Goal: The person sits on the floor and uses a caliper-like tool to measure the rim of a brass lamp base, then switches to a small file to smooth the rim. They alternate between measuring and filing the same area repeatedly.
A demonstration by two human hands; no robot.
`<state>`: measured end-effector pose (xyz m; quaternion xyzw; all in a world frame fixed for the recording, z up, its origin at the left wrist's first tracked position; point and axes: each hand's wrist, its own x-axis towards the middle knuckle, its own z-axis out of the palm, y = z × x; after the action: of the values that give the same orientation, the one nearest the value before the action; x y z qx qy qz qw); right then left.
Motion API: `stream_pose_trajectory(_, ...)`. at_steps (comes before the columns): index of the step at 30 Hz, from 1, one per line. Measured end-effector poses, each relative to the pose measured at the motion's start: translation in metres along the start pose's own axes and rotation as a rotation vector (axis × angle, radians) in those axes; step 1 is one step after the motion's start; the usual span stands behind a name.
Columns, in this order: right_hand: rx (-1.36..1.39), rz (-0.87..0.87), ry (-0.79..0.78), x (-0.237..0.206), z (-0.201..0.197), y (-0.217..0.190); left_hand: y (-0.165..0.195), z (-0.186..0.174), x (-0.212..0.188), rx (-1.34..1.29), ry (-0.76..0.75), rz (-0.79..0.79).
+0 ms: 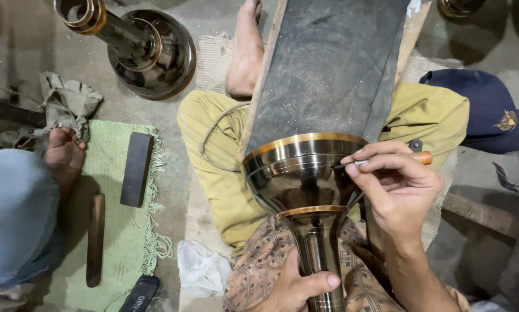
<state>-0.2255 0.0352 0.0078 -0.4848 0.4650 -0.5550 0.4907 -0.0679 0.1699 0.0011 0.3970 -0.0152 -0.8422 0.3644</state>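
Dim, soft overhead light; sharp centre, glare on polished metal vase [302,173], dark corners.

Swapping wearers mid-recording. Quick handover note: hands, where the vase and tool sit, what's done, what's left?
Left hand: wrapped around the stem of the dark metal vase, steadying it on the lap.
Right hand: pinching a wooden-handled engraving tool, tip at the vase's upper band just under the brass rim.
Vase's wide end leans against a dark sloped board.
Nearby: second similar vase on the floor, black block on the green mat, another person's foot.
Done: no engraved marks can be made out.
Left: the polished surface appears unworked.
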Motion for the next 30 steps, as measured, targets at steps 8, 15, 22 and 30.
stream_pose_trajectory(8, -0.153, -0.007, 0.010, 0.001, 0.009, -0.006, 0.005, 0.003, -0.001, -0.027, -0.009, -0.061)
stream_pose_trajectory(15, -0.228, -0.039, 0.005, 0.005, 0.015, -0.011, 0.012, 0.007, -0.003, -0.009, -0.012, -0.058)
stream_pose_trajectory(22, -0.317, -0.064, 0.008, 0.007, 0.014, -0.011, 0.011, 0.006, -0.003, -0.022, 0.000, -0.085)
stream_pose_trajectory(30, -0.258, -0.048, 0.011, 0.005, 0.013, -0.009, 0.012, 0.008, -0.004, -0.046, -0.023, -0.079)
